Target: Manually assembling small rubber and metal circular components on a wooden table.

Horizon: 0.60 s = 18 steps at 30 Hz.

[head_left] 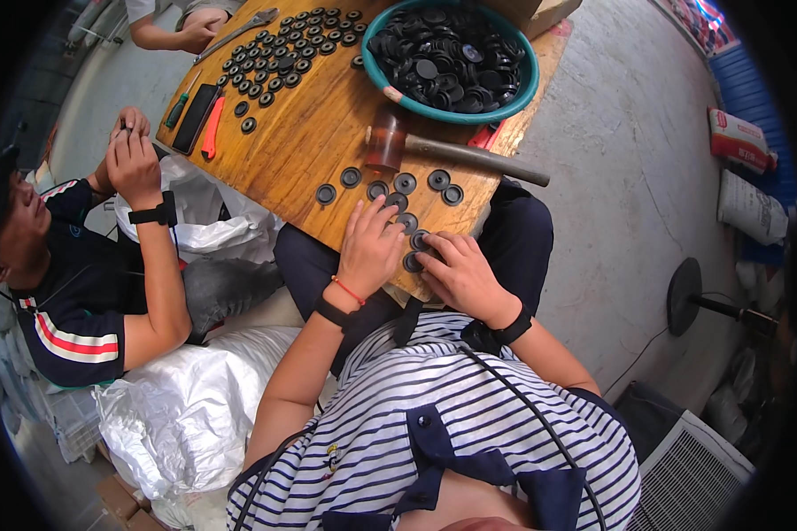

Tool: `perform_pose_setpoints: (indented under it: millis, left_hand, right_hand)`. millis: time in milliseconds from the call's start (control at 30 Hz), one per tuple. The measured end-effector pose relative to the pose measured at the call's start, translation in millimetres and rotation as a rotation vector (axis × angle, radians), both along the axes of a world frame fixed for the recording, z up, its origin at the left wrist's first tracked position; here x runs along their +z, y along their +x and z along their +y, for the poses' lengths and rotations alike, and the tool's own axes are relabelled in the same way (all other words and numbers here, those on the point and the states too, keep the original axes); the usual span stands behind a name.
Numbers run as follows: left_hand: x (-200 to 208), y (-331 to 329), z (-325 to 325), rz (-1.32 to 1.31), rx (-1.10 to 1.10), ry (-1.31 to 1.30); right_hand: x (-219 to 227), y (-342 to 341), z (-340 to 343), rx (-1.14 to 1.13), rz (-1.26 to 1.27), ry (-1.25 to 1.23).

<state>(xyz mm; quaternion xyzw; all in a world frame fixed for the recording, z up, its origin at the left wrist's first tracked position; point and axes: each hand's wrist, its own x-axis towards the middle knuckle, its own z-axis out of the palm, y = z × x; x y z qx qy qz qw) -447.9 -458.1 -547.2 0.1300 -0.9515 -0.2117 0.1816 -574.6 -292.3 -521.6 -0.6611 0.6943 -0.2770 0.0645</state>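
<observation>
At bench [279, 173]: left hand [370, 248], right hand [463, 273] touched black ringed discs [405, 183], grip unclear; arranging seemed underway, pinch apparently wanted next

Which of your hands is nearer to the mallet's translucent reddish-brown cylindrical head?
Left. The left hand is just below the mallet head in view; the right hand is farther down and right, at black round discs.
</observation>
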Motion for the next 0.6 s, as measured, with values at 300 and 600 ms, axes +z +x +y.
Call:
perform_pose_setpoints:
  millis: [300, 600]
  left_hand:
    - [-5.0, 14.5, 25.6, -0.049, 0.144, 0.005]
    - [-9.1, 8.0, 19.2, -0.164, 0.147, -0.021]
  right_hand:
    - [-11.1, -34.4, -56.4, -0.290, 0.136, 0.006]
    - [-15.1, -27.1, -67.4, -0.185, 0.117, 0.102]
